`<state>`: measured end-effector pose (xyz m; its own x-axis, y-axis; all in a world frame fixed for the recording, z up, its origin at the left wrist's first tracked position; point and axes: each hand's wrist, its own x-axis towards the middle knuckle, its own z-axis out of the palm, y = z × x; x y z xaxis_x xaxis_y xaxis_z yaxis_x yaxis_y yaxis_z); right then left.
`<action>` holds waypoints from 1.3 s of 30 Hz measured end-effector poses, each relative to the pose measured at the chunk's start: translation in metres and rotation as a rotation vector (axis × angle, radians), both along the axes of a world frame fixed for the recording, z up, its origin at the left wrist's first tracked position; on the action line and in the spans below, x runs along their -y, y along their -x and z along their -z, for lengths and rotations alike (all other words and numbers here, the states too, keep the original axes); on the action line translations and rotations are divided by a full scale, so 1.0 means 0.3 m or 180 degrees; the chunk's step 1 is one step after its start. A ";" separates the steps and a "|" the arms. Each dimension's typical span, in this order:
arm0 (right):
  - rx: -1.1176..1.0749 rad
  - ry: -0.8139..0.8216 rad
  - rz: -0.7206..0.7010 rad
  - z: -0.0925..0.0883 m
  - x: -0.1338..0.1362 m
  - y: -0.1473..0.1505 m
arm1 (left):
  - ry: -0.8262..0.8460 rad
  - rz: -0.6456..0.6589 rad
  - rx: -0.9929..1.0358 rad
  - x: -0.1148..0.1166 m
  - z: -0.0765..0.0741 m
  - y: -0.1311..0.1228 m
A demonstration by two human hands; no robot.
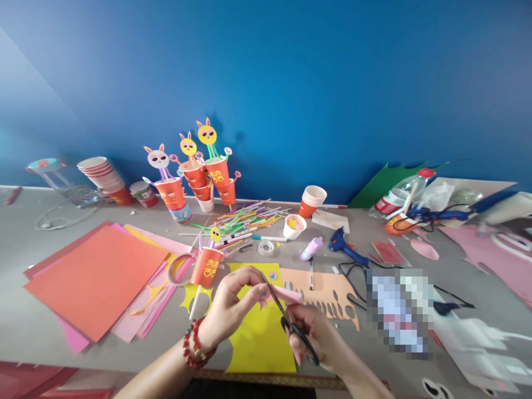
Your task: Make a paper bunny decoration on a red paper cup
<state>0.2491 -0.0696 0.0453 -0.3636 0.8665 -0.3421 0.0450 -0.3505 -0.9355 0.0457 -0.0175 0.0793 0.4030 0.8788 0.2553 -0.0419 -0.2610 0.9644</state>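
Observation:
My left hand (235, 305) pinches a small pink paper piece (286, 295) over the yellow sheet (260, 338). My right hand (320, 335) grips black-handled scissors (293, 324), whose blades point up-left into the pink piece. A red bead bracelet (194, 344) circles my left wrist. Just beyond my left hand lies an orange paper cup (206, 266) on its side with a straw figure.
A stack of orange and pink paper sheets (97, 277) lies at left. Decorated bunny cups (195, 174) stand at the back, with straws and pens (245, 221), a tape roll (266, 247), a blue glue gun (344, 248), a cut peach sheet (328, 291) and a plastic bottle (399, 197).

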 end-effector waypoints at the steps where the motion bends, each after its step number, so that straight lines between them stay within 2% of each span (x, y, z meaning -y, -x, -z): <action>1: 0.0005 0.0017 0.0003 0.000 0.000 0.001 | 0.0002 -0.0010 0.0001 0.000 0.000 0.001; 11: 0.0050 -0.0090 0.0015 0.006 0.004 0.004 | 0.0199 -0.0042 0.0079 0.002 0.023 0.000; 20: 0.0056 -0.0074 0.0033 -0.028 0.005 0.013 | 0.0081 -0.0179 -0.0054 0.016 0.020 -0.004; 28: -0.0191 -0.0072 0.0032 -0.004 0.005 0.007 | 0.0093 -0.0024 -0.0115 0.017 0.001 -0.005; 34: -0.0044 -0.0148 0.0047 0.018 0.009 0.000 | 0.0106 -0.0018 -0.0154 0.017 0.000 -0.007; 39: 0.0039 -0.0219 -0.0019 0.008 0.008 -0.005 | 0.0108 0.0014 -0.0121 0.015 -0.001 -0.002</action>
<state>0.2506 -0.0721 0.0429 -0.3650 0.8859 -0.2864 0.0586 -0.2851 -0.9567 0.0462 -0.0221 0.0796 0.4158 0.8849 0.2098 -0.0060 -0.2280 0.9736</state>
